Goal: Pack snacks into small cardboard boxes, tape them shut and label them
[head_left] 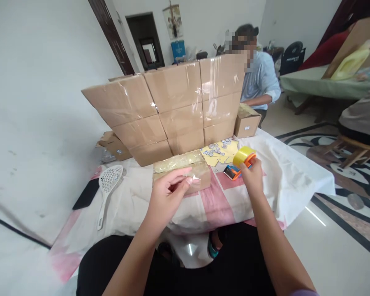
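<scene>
A small cardboard box (181,166) wrapped in clear tape sits on the cloth-covered table (290,172) in front of me. My left hand (169,193) rests against its near side, fingers pinching a strip of tape at the box's front edge. My right hand (251,174) grips an orange tape dispenser (234,170) carrying a yellowish tape roll (243,155), held just right of the box and slightly above the cloth.
A wall of taped cardboard boxes (175,107) stands behind the small box. A yellow label sheet (218,152), a white slotted spoon (107,189) and a black phone (86,194) lie on the table. A seated person (259,78) works behind the stack.
</scene>
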`<state>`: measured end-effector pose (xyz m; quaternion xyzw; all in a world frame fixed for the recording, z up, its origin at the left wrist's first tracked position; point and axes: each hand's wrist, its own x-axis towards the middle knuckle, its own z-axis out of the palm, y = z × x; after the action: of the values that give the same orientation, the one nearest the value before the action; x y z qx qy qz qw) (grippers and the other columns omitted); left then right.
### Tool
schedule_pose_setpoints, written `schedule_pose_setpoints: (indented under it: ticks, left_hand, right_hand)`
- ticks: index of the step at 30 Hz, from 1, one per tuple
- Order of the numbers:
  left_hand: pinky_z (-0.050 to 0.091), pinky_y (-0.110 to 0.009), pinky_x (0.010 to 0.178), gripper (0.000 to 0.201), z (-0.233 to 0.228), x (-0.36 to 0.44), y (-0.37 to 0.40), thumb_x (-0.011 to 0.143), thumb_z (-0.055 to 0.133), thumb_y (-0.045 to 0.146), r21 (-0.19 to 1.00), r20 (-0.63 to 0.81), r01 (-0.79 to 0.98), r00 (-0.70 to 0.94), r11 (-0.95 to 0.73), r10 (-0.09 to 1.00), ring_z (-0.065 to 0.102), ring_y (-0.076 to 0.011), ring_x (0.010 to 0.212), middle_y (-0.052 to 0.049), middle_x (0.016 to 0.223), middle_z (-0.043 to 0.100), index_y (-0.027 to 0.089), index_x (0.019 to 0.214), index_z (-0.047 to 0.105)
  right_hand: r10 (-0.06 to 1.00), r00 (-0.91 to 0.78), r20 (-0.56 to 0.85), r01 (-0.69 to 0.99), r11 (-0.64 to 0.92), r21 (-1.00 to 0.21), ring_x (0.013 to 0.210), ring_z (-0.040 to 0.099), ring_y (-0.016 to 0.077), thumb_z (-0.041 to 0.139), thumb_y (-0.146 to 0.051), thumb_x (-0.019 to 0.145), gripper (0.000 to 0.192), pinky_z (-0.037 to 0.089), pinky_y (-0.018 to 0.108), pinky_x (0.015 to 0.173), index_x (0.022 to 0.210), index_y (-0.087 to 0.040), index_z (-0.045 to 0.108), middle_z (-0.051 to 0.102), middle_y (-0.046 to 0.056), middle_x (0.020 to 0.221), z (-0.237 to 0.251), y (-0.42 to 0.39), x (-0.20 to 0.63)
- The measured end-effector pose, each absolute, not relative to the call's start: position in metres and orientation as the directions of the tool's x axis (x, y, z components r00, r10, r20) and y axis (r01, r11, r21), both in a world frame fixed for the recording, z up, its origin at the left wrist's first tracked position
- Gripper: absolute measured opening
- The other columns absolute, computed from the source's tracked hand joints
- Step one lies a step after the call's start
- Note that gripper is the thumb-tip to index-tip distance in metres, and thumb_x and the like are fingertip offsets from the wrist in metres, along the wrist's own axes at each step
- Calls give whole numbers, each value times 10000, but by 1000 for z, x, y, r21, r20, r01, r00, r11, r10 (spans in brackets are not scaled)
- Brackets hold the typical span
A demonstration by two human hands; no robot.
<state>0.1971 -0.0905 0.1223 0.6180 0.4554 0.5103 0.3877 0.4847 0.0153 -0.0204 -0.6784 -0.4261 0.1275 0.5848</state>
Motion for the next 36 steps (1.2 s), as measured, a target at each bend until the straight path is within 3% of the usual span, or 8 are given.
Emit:
schedule_pose_setpoints:
  ticks: [3,7,13,17,20,25,30,36]
  left_hand:
    - [614,-319,845,306,129,185,-93,906,701,372,923,338,183,37,-339,940,766,-228,920,-72,912,806,193,1152,737]
    - [594,-308,798,353,132,173,-99,922,673,376,897,378,233,33,-375,925,756,-226,908,-65,933,804,228,1240,720]
    - [472,-237,599,697,135,157,-117,957,612,324,853,402,314,117,-417,908,645,-145,646,30,733,730,318,1595,332]
    - [384,-243,535,670,137,153,-130,966,597,341,816,445,371,86,-444,891,511,-125,528,43,700,702,338,1588,347]
    - [417,-271,564,738,137,148,-130,940,624,411,820,408,442,-2,-365,913,565,-157,549,10,797,758,326,1602,309]
    - [493,-409,802,936,127,101,-96,822,707,546,753,259,656,-363,48,895,696,-355,1001,-101,1010,787,171,1583,312]
    - [487,-422,870,738,101,40,-59,821,690,537,797,199,581,-508,163,838,686,-354,1071,-107,1036,781,193,1442,488]
    - [482,-329,783,408,73,38,-40,873,611,498,861,187,503,-445,72,876,712,-256,944,-52,941,786,228,1176,642]
  right_hand:
    - [698,612,372,421,110,-900,1082,588,310,653,-425,762,584,481,529,975,1278,-180,535,615,119,1125,11,-22,461]
    - [864,128,488,130,473,-871,887,645,208,672,-386,859,421,547,403,841,1250,-251,592,637,48,986,71,-69,405]
    - [778,-241,580,186,624,-759,832,613,185,738,-326,860,170,504,345,768,1016,-260,722,655,23,892,141,-96,348]
    - [771,-339,539,208,620,-756,780,616,170,679,-274,899,81,474,318,719,828,-235,683,666,3,808,151,-99,332]
    - [729,-346,590,294,682,-670,765,607,173,612,-214,926,144,463,323,725,788,-228,650,648,8,786,148,-102,321]
    - [644,-201,738,520,709,-476,745,562,181,552,-222,932,147,414,329,703,805,-210,624,633,39,804,144,-86,306]
    - [855,-361,372,460,510,-727,649,529,151,582,-347,877,217,387,292,622,799,-171,682,640,20,721,139,-31,297]
    - [810,-583,61,498,416,-761,607,472,117,611,-374,800,250,353,259,574,783,-144,706,596,-3,670,120,24,268]
